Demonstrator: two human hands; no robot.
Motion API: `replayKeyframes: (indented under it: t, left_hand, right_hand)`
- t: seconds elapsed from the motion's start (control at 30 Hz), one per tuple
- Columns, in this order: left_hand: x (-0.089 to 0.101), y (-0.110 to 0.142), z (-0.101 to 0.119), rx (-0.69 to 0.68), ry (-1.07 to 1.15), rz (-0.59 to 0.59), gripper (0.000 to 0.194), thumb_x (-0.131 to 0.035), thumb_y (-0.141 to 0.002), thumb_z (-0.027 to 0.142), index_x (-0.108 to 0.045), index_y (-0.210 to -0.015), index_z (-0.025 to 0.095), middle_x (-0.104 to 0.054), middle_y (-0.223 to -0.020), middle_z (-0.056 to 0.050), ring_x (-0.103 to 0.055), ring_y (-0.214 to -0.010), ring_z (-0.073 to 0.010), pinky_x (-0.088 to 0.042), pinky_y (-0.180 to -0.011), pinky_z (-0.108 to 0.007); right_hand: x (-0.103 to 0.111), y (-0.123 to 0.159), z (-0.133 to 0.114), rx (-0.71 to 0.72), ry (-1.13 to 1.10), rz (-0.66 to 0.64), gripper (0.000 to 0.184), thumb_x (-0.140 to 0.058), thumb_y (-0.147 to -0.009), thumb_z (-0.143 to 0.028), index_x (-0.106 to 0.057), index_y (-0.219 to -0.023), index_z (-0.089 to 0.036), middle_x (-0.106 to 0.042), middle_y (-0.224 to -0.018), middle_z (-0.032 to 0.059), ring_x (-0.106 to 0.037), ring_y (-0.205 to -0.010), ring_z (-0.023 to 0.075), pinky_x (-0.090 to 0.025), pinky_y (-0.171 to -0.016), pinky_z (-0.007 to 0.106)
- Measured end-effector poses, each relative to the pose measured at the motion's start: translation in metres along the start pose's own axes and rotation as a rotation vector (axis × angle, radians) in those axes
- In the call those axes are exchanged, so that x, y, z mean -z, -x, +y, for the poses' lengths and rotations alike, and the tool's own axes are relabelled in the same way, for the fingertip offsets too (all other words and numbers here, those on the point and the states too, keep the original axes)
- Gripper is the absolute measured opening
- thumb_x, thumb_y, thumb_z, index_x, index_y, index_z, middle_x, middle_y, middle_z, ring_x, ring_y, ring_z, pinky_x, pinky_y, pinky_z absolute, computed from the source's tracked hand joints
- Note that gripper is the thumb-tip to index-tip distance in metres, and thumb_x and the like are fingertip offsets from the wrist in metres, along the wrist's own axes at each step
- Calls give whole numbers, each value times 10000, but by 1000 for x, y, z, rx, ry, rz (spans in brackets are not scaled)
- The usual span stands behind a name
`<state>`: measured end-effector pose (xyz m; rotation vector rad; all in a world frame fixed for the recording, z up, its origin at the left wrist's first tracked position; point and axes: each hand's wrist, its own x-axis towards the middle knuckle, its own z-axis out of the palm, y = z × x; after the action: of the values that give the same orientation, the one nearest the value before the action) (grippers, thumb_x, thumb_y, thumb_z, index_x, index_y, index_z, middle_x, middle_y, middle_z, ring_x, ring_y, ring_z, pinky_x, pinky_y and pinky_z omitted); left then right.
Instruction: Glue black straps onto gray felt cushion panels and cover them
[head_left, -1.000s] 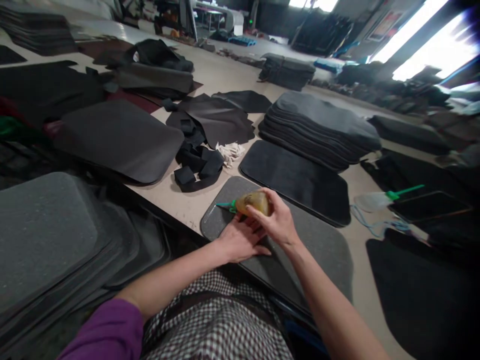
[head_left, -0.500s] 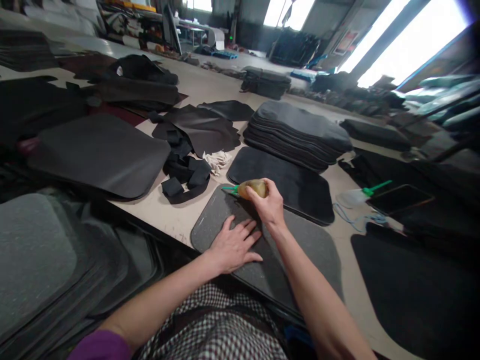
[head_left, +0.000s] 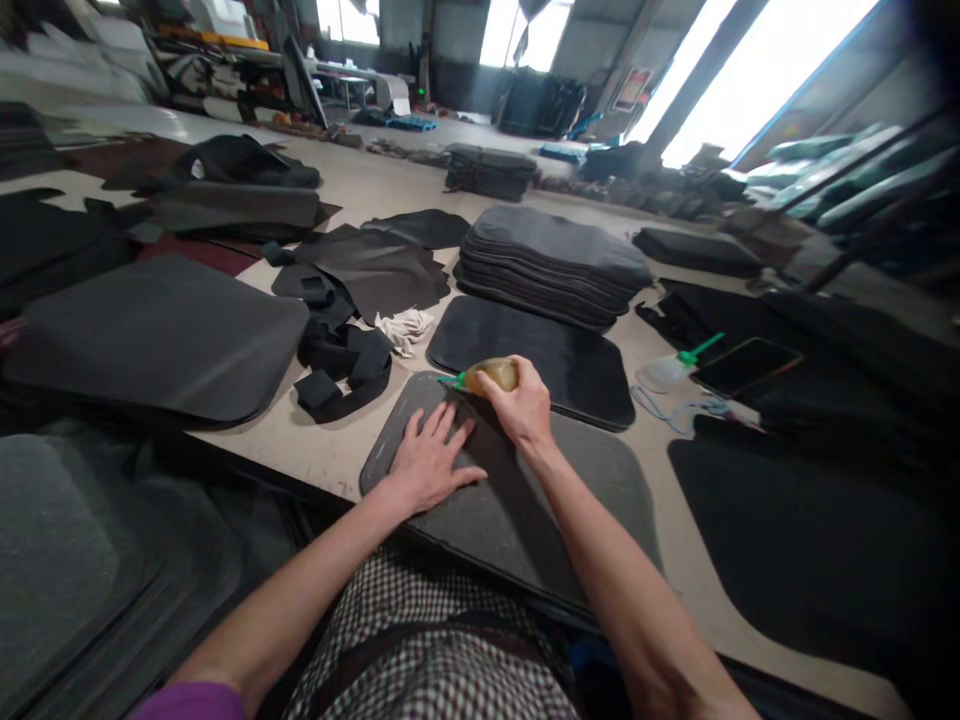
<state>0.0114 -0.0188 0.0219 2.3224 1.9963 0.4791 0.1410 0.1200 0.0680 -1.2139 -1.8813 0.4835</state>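
My right hand is closed around a glue bottle with amber contents and a green nozzle. The bottle lies tilted on its side in the air, and its tip points left near the far edge of a grey rounded mat. I cannot tell whether the tip touches the mat. Pressed flat on that mat, my left hand has its fingers spread and holds nothing. Pale marks run along the mat's left edge. Just behind lies a black rounded mat.
A tall stack of dark mats stands behind. Black straps and a white cloth bundle lie left of it. To the right are a second bottle, a phone and a cord. Grey mats are piled lower left.
My left hand has slid from beneath the bottle to lie spread on the mat, then further along toward its far left. The bottle's tip has moved along the far edge. The view has shifted.
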Motion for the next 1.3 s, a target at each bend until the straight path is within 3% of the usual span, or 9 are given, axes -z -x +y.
replayKeyframes:
  t: [0.13, 0.37, 0.8, 1.07, 1.3]
  left_hand:
    - [-6, 1, -3, -4, -51, -18, 806, -293, -940, 785, -427, -1556, 282, -303, -1669, -169, -251, -1554, -346, -191, -1211, -650]
    - [-7, 0, -1, 5, -132, -44, 762, -315, -952, 763, -414, -1565, 322, -294, -1680, -126, -249, -1557, -325, -198, -1221, -612]
    - [-8, -3, -1, -24, -182, -71, 728, -373, -972, 709, -395, -1580, 310, -283, -1682, -131, -263, -1550, -353, -210, -1206, -614]
    - [-17, -4, -7, -62, -237, -64, 739, -372, -981, 692, -385, -1588, 272, -275, -1680, -158, -252, -1553, -358, -217, -1195, -622]
    - [-19, -3, -7, -60, -252, -63, 724, -370, -990, 672, -378, -1591, 269, -271, -1681, -163, -264, -1548, -358, -214, -1198, -616]
  right_hand:
    - [11, -1, 5, -35, 24, -1, 532, -652, -785, -605, -643, -1113, -186, -712, -1113, 139, -643, -1021, 301, -500, -938, 437]
    - [47, 2, 24, -153, 86, -7, 571, -651, -764, -603, -656, -1138, -172, -720, -1131, 136, -655, -999, 296, -503, -923, 423]
    - [156, 28, 85, -376, 239, 86, 524, -671, -770, -601, -705, -1107, -202, -742, -978, 96, -676, -891, 291, -514, -804, 394]
    - [227, 55, 131, -470, 325, 208, 522, -681, -762, -600, -713, -1097, -202, -751, -1006, 107, -691, -890, 289, -528, -798, 390]
    - [274, 77, 161, -597, 315, 286, 642, -716, -743, -646, -687, -1204, -199, -743, -937, 96, -675, -658, 240, -551, -698, 400]
